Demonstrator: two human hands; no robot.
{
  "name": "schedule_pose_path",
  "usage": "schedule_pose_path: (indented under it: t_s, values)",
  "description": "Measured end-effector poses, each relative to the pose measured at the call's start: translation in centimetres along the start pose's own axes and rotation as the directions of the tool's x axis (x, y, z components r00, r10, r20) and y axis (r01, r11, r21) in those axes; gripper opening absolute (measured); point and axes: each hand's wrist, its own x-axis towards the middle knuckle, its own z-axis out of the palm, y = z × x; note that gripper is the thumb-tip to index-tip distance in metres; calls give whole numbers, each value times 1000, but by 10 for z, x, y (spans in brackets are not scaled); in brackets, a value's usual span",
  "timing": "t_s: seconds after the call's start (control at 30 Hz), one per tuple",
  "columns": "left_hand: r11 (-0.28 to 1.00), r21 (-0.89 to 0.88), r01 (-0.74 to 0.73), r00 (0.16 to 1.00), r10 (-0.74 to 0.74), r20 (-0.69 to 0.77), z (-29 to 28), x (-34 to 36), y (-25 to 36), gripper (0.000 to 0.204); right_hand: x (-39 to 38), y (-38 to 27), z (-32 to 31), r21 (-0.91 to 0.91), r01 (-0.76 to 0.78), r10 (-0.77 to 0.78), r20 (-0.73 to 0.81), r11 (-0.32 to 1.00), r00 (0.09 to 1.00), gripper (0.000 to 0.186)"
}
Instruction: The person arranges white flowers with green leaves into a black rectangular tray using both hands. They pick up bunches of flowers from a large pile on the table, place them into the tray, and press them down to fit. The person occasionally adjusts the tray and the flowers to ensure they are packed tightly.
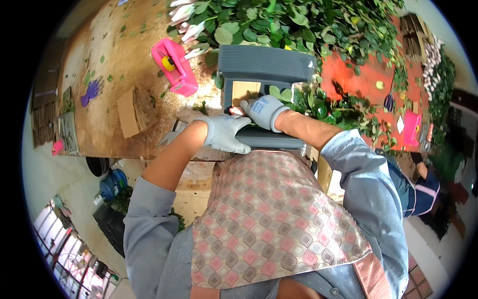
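My left hand [227, 133], in a pale grey glove, lies with fingers apart over the near left end of a dark grey ridged stand [266, 64]. Its upper fingers reach a small pinkish flower head [236, 111]. Close beside it, my right hand [265, 111], gloved alike, is curled closed with its fingertips pointing left towards the flower. What lies inside its fingers is hidden. Green leaves [285, 94] show just behind this hand, and more leafy stems [323, 102] spread to its right. A piece of brown cardboard [245, 89] lies in the stand's middle opening.
Leafy stems [259, 22] pile up beyond the stand, with white-wrapped bundles [184, 15] at their left. A pink holder [177, 70] with a yellow tape measure [168, 63], folded cardboard [134, 112] and a purple glove [91, 91] lie left. Another person [416, 192] stands right.
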Motion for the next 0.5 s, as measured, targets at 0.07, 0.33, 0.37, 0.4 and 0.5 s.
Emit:
schedule_pose_path:
  t_s: [0.07,0.33,0.37,0.4,0.5]
  values:
    - [998,32,48,998,-49,27,-4,-3,6,99,-2,-2,1,21,-29,29,-22,999,999,22]
    - [998,62,-10,998,13,-55,7,-2,2,100,-8,-5,-18,107,-38,36,19,994,999,28]
    - [996,88,-3,997,10,-80,8,-1,1,100,-7,-2,-15,129,-44,41,26,991,999,30]
    - [994,113,5,994,7,-106,8,-1,2,100,-9,1,-12,151,-50,45,32,987,998,32]
    - [994,105,35,998,-29,-53,6,1,2,103,-14,3,-18,162,-81,62,121,984,991,37]
